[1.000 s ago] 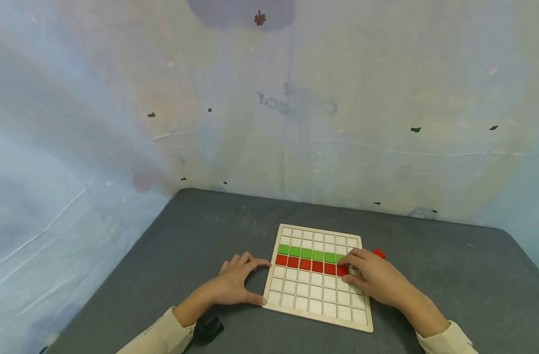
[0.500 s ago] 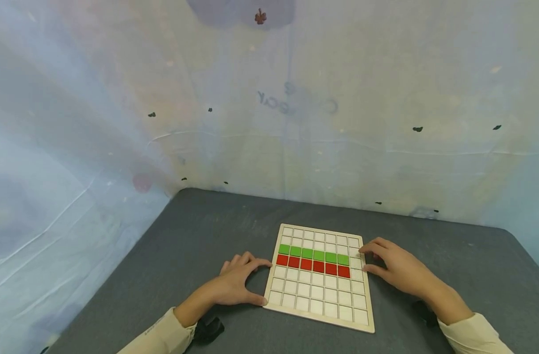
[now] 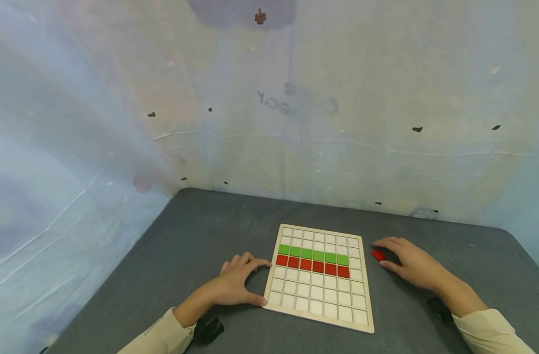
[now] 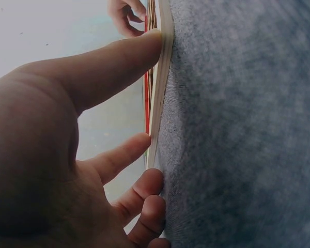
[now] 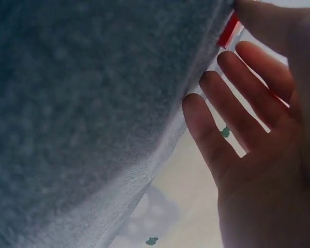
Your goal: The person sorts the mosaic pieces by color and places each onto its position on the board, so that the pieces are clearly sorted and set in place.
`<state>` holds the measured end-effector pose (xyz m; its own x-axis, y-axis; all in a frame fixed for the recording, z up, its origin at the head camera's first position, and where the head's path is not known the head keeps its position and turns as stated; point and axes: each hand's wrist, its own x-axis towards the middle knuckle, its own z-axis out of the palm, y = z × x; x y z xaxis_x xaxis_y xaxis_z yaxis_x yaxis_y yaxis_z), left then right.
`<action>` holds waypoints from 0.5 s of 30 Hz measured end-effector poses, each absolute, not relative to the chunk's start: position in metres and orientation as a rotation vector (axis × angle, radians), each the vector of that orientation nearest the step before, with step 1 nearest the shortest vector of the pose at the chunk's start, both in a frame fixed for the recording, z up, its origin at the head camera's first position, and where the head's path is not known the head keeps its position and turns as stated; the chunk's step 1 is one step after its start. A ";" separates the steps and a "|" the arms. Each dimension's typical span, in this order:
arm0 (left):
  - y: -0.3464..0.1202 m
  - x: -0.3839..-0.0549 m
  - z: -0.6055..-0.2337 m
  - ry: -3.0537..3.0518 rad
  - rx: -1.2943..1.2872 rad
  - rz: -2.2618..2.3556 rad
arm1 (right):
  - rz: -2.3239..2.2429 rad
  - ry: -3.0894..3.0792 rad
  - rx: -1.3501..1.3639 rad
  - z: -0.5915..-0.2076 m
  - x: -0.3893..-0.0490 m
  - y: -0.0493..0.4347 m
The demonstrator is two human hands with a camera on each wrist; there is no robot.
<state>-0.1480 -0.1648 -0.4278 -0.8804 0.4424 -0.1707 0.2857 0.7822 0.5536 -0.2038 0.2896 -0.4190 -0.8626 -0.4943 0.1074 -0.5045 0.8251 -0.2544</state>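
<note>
A pale wooden grid board [image 3: 312,290] lies on the dark grey table, with a row of green square tiles [image 3: 313,254] and a row of red square tiles [image 3: 312,266] just below it. My left hand [image 3: 234,282] rests at the board's left side, thumb at the near corner and index fingertip on the edge. In the left wrist view the thumb presses the board's rim [image 4: 165,46]. To the right of the board, a loose red tile [image 3: 378,255] lies between the spread thumb and fingers of my right hand [image 3: 413,263]. Contact with that tile is unclear.
The dark grey table [image 3: 234,221] extends around the board. A pale printed fabric sheet [image 3: 362,167] hangs behind the table and along its left side. Black straps [image 3: 207,330] show at the wrists.
My right hand has left the board's red row and moved right, to the loose red tile beside the board. The last red tile sits uncovered in its cell. My left hand stays put.
</note>
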 end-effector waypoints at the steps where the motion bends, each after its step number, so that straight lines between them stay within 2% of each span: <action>1: -0.165 -0.148 -0.428 2.684 0.561 0.766 | 0.428 -2.966 0.815 -0.420 -0.204 0.290; 15: -0.164 -0.146 -0.424 2.673 0.573 0.793 | 0.403 -2.885 0.880 -0.424 -0.205 0.290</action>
<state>-0.1462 -0.1635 -0.4239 -0.8773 0.4511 -0.1640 0.2887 0.7690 0.5704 -0.2047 0.2905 -0.4238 -0.8282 -0.5342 0.1693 -0.5601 0.7982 -0.2218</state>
